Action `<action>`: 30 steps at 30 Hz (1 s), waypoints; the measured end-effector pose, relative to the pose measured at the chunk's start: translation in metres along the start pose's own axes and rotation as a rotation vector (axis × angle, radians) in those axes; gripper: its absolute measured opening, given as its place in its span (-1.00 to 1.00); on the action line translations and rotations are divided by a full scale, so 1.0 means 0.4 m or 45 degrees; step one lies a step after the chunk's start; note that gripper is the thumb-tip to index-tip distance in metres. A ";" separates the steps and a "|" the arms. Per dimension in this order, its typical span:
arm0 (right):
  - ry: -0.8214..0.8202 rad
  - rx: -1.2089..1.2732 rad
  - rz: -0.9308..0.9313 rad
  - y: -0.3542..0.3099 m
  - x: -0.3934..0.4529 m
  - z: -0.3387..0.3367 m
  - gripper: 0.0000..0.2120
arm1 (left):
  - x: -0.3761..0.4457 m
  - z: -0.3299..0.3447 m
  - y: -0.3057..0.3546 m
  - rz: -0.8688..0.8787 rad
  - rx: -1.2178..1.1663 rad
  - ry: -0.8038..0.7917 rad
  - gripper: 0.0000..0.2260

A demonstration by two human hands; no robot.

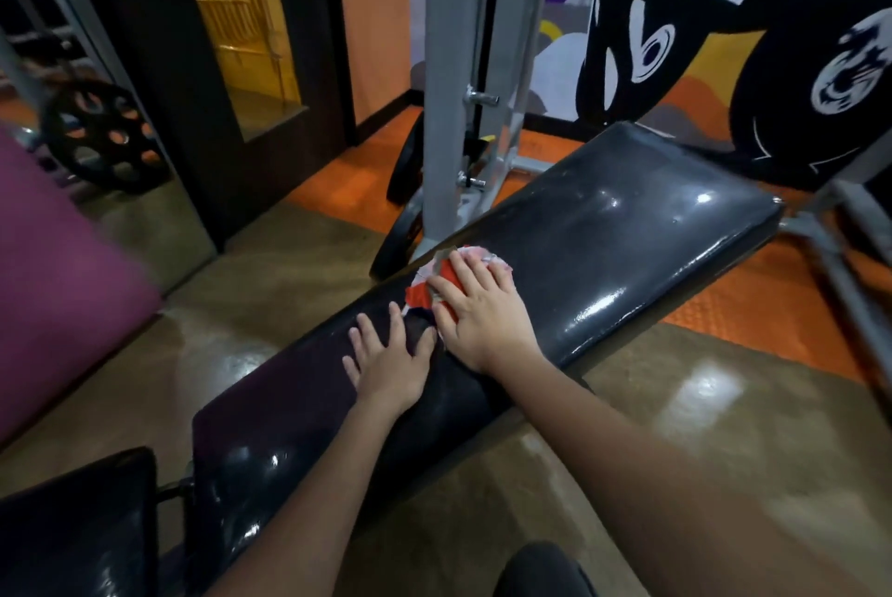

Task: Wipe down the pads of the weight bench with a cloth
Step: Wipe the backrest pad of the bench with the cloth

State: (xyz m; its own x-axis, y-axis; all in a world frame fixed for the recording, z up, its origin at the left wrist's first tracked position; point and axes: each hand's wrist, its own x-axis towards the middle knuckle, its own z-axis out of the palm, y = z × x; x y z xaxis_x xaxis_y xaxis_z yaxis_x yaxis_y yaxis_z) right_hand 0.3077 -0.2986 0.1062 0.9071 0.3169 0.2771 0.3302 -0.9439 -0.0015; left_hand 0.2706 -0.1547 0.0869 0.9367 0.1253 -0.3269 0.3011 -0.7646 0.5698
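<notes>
Weight plate far left by mirror; left hand flat, fingers spread, holding nothing, resting on black bench pad; right hand just beside, fingers straight, pressing red-white cloth on pad middle; grey rack upright behind
</notes>
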 end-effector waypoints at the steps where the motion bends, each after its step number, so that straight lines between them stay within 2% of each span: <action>1: -0.003 0.016 0.008 -0.002 0.001 -0.003 -0.48 | 0.001 -0.004 0.001 -0.001 0.008 -0.002 -0.34; 6: -0.054 0.023 0.013 -0.004 0.023 -0.016 -0.39 | 0.007 -0.005 0.000 0.042 0.030 0.041 -0.38; 9: -0.086 0.019 -0.030 0.017 0.015 -0.020 -0.42 | 0.002 -0.023 0.011 0.028 0.052 -0.003 -0.39; 13: 0.008 0.014 -0.015 0.068 0.032 -0.030 -0.46 | 0.028 -0.046 0.108 0.075 0.039 -0.016 -0.50; 16: 0.049 -0.003 -0.004 0.130 0.051 -0.055 -0.42 | 0.053 -0.037 0.189 0.045 -0.006 -0.035 -0.48; 19: 0.085 -0.048 0.002 0.217 0.082 -0.089 -0.42 | 0.079 -0.008 0.202 0.096 -0.008 0.004 -0.49; 21: 0.172 -0.067 -0.006 0.267 0.112 -0.093 -0.51 | 0.095 0.001 0.202 0.090 -0.009 0.022 -0.43; 23: 0.226 -0.066 -0.032 0.294 0.137 -0.091 -0.56 | 0.103 -0.008 0.200 0.060 -0.033 -0.008 -0.27; 27: 0.011 -0.114 0.019 0.334 0.159 -0.110 -0.33 | 0.092 -0.010 0.206 0.053 -0.102 -0.099 -0.04; 30: 0.020 -0.134 0.036 0.353 0.167 -0.114 -0.30 | 0.081 -0.008 0.207 0.061 -0.123 -0.104 0.02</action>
State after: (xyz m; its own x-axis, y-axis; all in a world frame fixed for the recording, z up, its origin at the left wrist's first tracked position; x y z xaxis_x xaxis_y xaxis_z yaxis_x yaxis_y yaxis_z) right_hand 0.4031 -0.4150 0.1685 0.9110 0.2895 0.2937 0.2748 -0.9572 0.0911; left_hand 0.3265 -0.2122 0.1258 0.9339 0.0350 -0.3557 0.2758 -0.7035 0.6550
